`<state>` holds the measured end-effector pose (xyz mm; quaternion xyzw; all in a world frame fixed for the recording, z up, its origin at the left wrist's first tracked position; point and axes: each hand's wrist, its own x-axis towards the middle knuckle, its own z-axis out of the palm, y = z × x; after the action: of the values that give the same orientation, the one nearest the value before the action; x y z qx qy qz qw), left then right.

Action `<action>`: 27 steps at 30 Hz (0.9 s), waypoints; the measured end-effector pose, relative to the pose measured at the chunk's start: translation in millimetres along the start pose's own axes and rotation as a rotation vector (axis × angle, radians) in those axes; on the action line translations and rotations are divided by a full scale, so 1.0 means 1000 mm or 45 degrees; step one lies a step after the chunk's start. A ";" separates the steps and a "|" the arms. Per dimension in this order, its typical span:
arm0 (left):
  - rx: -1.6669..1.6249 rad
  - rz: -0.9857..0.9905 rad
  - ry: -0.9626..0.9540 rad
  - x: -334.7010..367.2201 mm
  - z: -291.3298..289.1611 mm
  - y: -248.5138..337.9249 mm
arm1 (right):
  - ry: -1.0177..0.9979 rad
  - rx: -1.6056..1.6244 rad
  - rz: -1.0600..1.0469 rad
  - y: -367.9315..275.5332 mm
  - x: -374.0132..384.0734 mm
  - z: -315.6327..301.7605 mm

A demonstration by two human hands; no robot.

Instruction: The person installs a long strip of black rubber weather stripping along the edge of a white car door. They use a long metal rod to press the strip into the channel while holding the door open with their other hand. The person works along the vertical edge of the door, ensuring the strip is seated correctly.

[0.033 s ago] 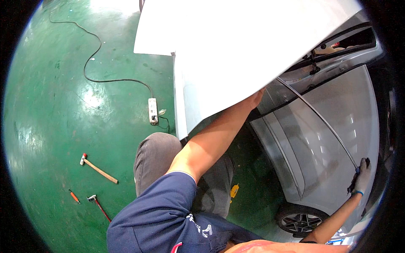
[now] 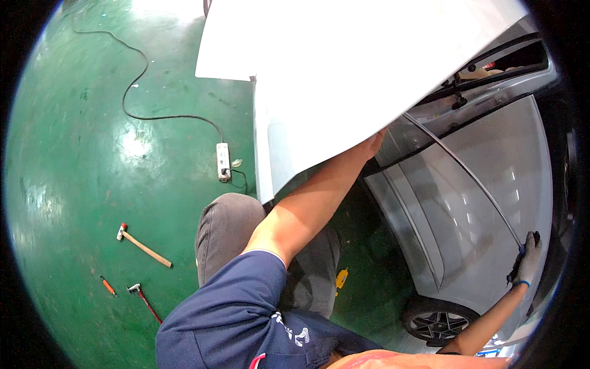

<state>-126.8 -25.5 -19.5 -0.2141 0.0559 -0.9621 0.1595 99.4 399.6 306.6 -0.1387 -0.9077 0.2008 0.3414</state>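
Note:
A pale car door [image 2: 344, 67] stands swung open in front of me, its bright outer panel filling the upper middle. My bare left hand [image 2: 377, 144] reaches in behind the door's lower right edge; its fingers are hidden there. On the right, my right hand [image 2: 527, 263], in a grey glove, is closed around the dark end of a long thin metal rod [image 2: 470, 171]. From that hand the rod slants up and left across the car's silver-grey side panel [image 2: 485, 160] and passes out of sight behind the door edge. What its far end touches cannot be seen.
On the green floor [image 2: 74, 166] at left lie a wooden-handled hammer [image 2: 146, 248], a red-handled hammer [image 2: 146, 300] and an orange tool [image 2: 108, 286]. A power strip [image 2: 223, 162] with a black cord [image 2: 146, 69] lies by the door. A yellow object [image 2: 342, 278] and a wheel [image 2: 439, 320] are lower right.

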 end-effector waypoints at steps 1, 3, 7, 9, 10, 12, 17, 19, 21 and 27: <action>-0.003 -0.001 0.001 0.001 0.001 -0.002 | -0.055 -0.005 0.095 -0.019 -0.017 -0.005; -0.009 -0.010 0.005 0.000 0.003 -0.004 | 0.026 -0.044 -0.019 -0.006 -0.014 0.006; -0.034 -0.011 -0.011 0.002 0.006 -0.006 | 0.125 -0.063 -0.251 0.046 0.024 0.003; -0.019 0.004 -0.003 0.002 0.002 -0.001 | 0.042 0.157 -0.045 -0.005 -0.011 0.010; -0.018 0.006 -0.006 0.002 0.003 -0.001 | 0.072 0.124 -0.062 -0.010 -0.017 0.006; -0.018 0.005 -0.009 0.001 0.002 -0.001 | 0.124 0.052 -0.089 -0.015 -0.022 0.001; -0.006 0.009 -0.013 0.004 0.003 -0.001 | 0.131 0.017 -0.088 -0.016 -0.032 -0.009; -0.016 -0.003 0.000 0.004 0.001 -0.004 | 0.158 -0.005 -0.045 -0.028 -0.041 -0.007; -0.010 0.010 0.004 0.005 -0.004 0.003 | 0.137 -0.003 -0.039 -0.028 -0.040 -0.005; -0.016 0.004 0.001 0.002 0.002 -0.003 | 0.109 -0.014 -0.048 -0.013 -0.037 0.009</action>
<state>-128.4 -23.4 -16.6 -0.2146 0.0622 -0.9615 0.1597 118.8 370.8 285.3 -0.1319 -0.8959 0.1831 0.3827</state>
